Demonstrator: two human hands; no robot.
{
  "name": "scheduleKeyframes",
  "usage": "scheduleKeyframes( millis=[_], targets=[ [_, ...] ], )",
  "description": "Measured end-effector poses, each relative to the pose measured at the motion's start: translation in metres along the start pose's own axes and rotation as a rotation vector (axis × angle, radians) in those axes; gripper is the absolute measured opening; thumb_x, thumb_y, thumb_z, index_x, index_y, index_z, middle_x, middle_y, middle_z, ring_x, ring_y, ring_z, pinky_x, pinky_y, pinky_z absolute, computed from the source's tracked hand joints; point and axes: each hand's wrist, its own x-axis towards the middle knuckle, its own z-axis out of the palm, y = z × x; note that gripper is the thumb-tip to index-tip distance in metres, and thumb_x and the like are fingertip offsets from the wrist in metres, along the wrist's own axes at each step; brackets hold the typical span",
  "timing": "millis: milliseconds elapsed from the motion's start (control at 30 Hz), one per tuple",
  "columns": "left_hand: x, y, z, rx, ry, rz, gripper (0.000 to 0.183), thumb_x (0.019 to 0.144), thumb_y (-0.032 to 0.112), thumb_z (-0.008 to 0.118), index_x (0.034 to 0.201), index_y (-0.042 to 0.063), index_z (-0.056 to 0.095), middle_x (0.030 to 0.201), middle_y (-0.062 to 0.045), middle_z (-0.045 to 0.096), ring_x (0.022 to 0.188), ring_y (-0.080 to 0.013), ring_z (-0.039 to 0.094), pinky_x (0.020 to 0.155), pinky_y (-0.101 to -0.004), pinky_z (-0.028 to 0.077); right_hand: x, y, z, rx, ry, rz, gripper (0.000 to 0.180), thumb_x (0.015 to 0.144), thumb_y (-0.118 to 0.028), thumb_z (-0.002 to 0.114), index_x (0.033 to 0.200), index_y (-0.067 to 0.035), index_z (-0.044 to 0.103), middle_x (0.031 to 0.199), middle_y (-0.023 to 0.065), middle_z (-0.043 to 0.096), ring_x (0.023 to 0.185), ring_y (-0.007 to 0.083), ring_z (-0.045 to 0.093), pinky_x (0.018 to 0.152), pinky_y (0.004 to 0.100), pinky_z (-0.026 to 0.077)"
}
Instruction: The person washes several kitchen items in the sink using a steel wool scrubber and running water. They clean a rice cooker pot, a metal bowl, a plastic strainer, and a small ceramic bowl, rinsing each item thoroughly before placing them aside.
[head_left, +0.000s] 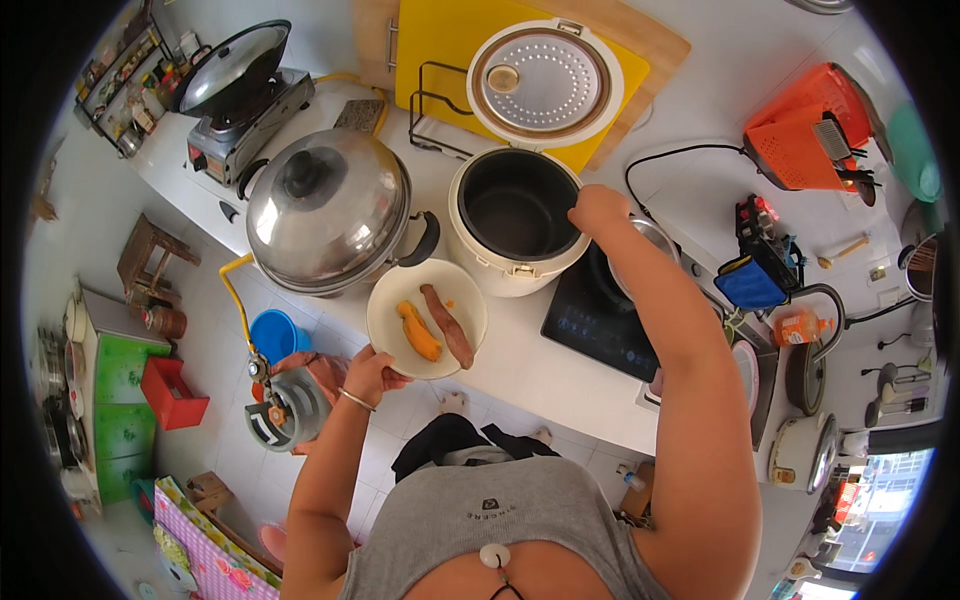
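My left hand (372, 377) grips the rim of a cream bowl (385, 304), tilted at the counter's front edge. In the bowl lie a reddish-skinned sweet potato (448, 327) and an orange-fleshed piece of root or squash (418, 331), with a small orange scrap nearby. To the right of the bowl, a white rice cooker (491, 276) stands with its lid (551, 79) raised. Its dark inner pot (517, 206) shows no food. My right hand (602, 208) has its fingers curled on the right rim of that pot; the fingertips are partly hidden.
A large lidded steel pot (326, 210) stands left of the cooker. Right of it, an induction hob (592, 322) carries a pan partly hidden by my forearm. A wok on a gas stove (251, 124) is farther left. Below the counter are a gas cylinder (304, 405) and blue bucket (279, 335).
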Motion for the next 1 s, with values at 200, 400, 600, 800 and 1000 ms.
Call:
scheduleKeyframes(
  millis=[200, 400, 600, 800, 1000],
  targets=[
    [-0.025, -0.002, -0.003, -0.014, -0.133, -0.148, 0.051, 0.084, 0.027, 0.062, 0.125, 0.004, 0.043, 0.108, -0.015, 0.06, 0.079, -0.0273, 0.067, 0.058, -0.0308, 0.054, 0.015, -0.006, 0.017, 0.214, 0.293, 0.0, 0.019, 0.074, -0.015, 0.055, 0.085, -0.005, 0.067, 0.093, 0.0149, 0.066, 0.089, 0.0323, 0.063, 0.074, 0.0425, 0.051],
    [-0.049, -0.031, -0.002, 0.368, -0.281, -0.294, 0.06, 0.082, 0.027, 0.066, 0.129, -0.002, 0.041, 0.106, -0.015, 0.06, 0.083, -0.025, 0.065, 0.065, -0.0303, 0.054, 0.031, 0.026, 0.014, 0.505, 0.364, -0.173, 0.024, 0.066, -0.022, 0.059, 0.074, 0.001, 0.065, 0.081, 0.0219, 0.063, 0.081, 0.0372, 0.061, 0.07, 0.044, 0.048],
    [-0.054, -0.087, 0.045, 0.594, -0.486, -0.3, 0.048, 0.084, 0.018, 0.066, 0.123, -0.004, 0.048, 0.095, -0.01, 0.063, 0.083, -0.0151, 0.061, 0.066, -0.0273, 0.053, -0.016, 0.067, -0.012, 1.222, 0.433, -0.02, 0.026, 0.065, -0.021, 0.067, 0.079, 0.001, 0.066, 0.067, 0.0164, 0.063, 0.063, 0.0273, 0.063, 0.062, 0.039, 0.049],
    [-0.069, -0.074, 0.138, 0.781, -0.613, 0.069, 0.061, 0.078, 0.017, 0.071, 0.131, 0.002, 0.043, 0.111, -0.011, 0.061, 0.101, -0.0173, 0.057, 0.085, -0.0317, 0.047, -0.184, 0.132, -0.005, 1.62, 0.469, 0.058, 0.017, 0.069, -0.007, 0.064, 0.081, 0.0, 0.056, 0.069, 0.0064, 0.055, 0.061, 0.0152, 0.054, 0.054, 0.0318, 0.045],
    [-0.103, -0.093, 0.29, 0.312, -0.751, 0.097, 0.071, 0.085, 0.045, 0.052, 0.14, 0.008, 0.026, 0.137, -0.011, 0.041, 0.123, -0.027, 0.044, 0.096, -0.0462, 0.042, -0.341, 0.264, 0.11, 1.295, 0.503, 0.208, 0.016, 0.073, -0.003, 0.064, 0.086, 0.0, 0.055, 0.069, 0.0043, 0.056, 0.064, 0.0095, 0.051, 0.057, 0.0263, 0.042]
  ],
)
